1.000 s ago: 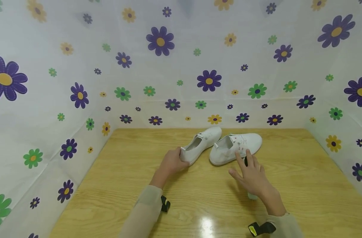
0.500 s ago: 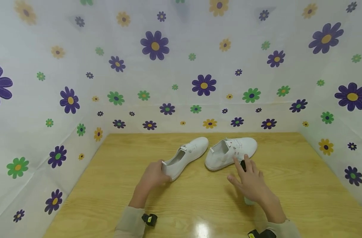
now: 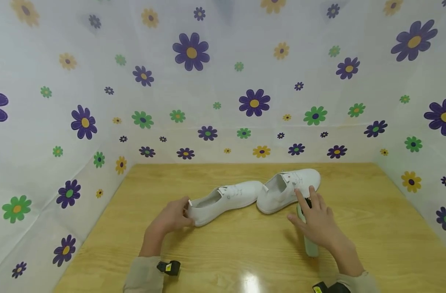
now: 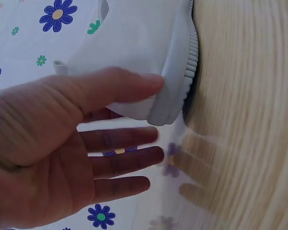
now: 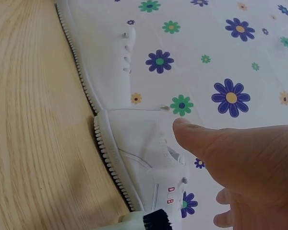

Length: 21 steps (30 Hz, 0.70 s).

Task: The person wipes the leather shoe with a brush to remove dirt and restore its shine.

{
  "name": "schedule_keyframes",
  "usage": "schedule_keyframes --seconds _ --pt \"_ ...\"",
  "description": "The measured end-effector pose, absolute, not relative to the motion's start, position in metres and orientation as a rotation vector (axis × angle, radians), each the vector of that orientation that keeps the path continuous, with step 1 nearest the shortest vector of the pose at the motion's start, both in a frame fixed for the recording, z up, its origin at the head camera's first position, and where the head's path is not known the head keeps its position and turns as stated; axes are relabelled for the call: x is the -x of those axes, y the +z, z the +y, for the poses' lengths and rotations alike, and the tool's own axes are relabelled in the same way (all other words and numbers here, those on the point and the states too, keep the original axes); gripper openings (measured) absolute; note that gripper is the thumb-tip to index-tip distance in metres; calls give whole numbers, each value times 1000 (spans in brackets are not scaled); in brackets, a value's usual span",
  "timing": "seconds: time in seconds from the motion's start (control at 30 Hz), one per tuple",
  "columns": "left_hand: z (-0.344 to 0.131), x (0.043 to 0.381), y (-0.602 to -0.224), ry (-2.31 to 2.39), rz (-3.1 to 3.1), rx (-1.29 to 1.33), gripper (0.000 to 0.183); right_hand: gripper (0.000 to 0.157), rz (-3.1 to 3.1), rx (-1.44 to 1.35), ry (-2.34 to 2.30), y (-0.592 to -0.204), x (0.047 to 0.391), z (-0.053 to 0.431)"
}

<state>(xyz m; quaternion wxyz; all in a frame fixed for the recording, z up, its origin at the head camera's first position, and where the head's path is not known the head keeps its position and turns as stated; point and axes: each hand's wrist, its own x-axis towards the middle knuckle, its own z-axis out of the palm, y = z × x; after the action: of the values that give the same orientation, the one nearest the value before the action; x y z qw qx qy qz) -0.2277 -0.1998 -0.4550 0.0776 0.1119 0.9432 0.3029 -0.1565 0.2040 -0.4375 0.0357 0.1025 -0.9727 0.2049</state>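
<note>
In the head view, my left hand [image 3: 168,217] pinches the heel of a white lace-up shoe [image 3: 241,195], which lies slantwise on the wooden table. Seen from the left wrist, the thumb presses on the side of the heel [image 4: 129,52] and the other fingers stretch out past it. A second white shoe [image 3: 303,179] stands to the right, its heel close to the first one's toe. Over a brush [image 3: 311,246] with a pale green handle and black bristles [image 5: 157,219], my right hand [image 3: 322,226] hovers with spread fingers. Part of the brush is hidden beneath that hand.
A white cloth with purple, green and yellow flowers [image 3: 254,102] walls in the table [image 3: 223,260] at the back and both sides. Black wrist cameras [image 3: 169,267] sit at the cuffs.
My left hand has drawn the left shoe leftward and turned it more crosswise, bringing its toe near the other shoe's heel. The right hand has stayed over the brush with little movement.
</note>
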Motion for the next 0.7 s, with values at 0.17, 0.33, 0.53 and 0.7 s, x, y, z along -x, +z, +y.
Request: schedule_keyframes --seconds 0.17,0.33,0.53,0.7 --pt "-189 231 -460 1000 2750 -360 82 74 -2998 -314 632 -434 157 206" --pt "-190 233 -463 1030 2764 -355 68 76 -3019 -312 631 -434 157 205" --pt "-219 232 -461 1045 2728 -306 65 78 -3038 -299 634 -434 157 206" --pt "-248 229 -457 1069 2675 -295 68 79 -3055 -293 642 -435 157 207"
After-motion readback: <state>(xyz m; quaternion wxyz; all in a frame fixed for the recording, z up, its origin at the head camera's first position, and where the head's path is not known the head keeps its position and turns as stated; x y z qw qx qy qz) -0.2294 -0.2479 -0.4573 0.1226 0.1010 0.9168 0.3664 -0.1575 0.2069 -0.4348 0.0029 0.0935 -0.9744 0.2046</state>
